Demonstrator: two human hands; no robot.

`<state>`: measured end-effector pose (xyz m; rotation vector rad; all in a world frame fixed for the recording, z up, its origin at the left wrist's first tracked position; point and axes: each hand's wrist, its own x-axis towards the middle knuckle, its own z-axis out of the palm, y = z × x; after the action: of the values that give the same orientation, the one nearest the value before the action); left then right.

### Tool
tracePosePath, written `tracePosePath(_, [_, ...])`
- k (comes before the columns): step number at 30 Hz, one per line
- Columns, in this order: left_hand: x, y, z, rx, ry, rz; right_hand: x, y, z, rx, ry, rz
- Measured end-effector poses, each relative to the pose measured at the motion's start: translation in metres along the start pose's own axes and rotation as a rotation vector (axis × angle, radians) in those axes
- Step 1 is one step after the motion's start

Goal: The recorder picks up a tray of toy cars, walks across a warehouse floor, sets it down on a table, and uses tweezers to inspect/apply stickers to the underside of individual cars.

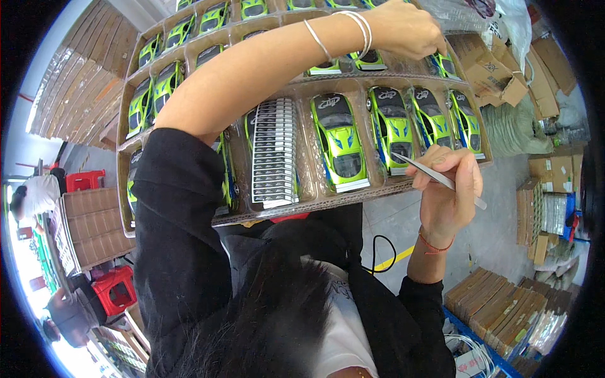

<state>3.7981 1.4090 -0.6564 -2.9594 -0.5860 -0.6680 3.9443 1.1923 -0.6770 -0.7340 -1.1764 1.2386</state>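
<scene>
Lime-green toy cars (340, 142) with black hoods and blue side markings sit in rows in a divided cardboard tray (353, 196). My left arm reaches across the tray. My left hand (409, 30) is closed, its fingertips down at a toy car (443, 65) at the right end of a farther row; whatever they may pinch is hidden. My right hand (449, 179) grips metal tweezers (441, 178) over the tray's near right edge, their tip by a car (392, 129) in the near row. A sheet of small dark-and-white stickers (273, 154) lies over a near compartment, partly covering a car.
Cardboard stacks stand at left (79, 82) and lower right (498, 309). An open carton (488, 69) and a pale sack (513, 129) lie beyond the tray's right side. Red stools (115, 291) and other people (72, 312) are at far left. A black cable (376, 252) hangs below the tray.
</scene>
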Motion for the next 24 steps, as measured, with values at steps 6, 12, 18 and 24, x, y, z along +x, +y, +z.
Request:
tracePosePath(6, [0.004, -0.008, 0.016, -0.097, 0.249, -0.235, 0.011, -0.010, 0.031, -0.177, -0.175, 0.256])
tracePosePath(12, [-0.051, 0.007, -0.081, -0.408, 0.400, -0.426, 0.023, -0.007, 0.055, -0.134, -0.272, 0.297])
tracePosePath(18, [-0.124, 0.098, -0.166, -0.316, 0.595, -0.796, 0.034, 0.002, 0.071, -0.234, -0.309, 0.350])
tracePosePath(24, [-0.187, 0.136, -0.175, -0.399, 0.240, -0.639, 0.035, 0.010, 0.081, -0.290, -0.298, 0.325])
